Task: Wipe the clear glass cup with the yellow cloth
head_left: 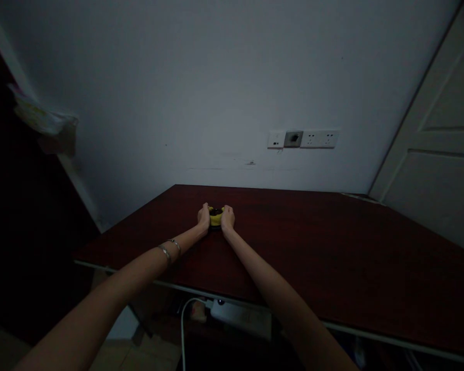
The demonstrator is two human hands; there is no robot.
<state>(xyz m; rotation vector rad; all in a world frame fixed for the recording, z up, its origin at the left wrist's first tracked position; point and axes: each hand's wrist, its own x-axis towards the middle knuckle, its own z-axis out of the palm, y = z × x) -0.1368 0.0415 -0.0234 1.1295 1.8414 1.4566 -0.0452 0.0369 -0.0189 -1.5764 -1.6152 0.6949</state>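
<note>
Both arms reach out over a dark red-brown desk [301,247]. Between my hands stands a small yellow and black object [215,220], its kind too small and dim to make out. My left hand [203,216] is curled against its left side, and two silvery bangles circle that forearm. Against the right side presses my right hand [228,218], fingers also curled. The object's dark base appears to rest on the desk top. Most of its sides are hidden behind my palms and fingers.
A pale wall with a row of sockets [319,139] rises behind the desk. Beneath the front edge are a white power strip [239,315] and a white cable [183,330]. A panelled door [444,154] stands at the right, and a plastic bag [42,117] hangs at the left.
</note>
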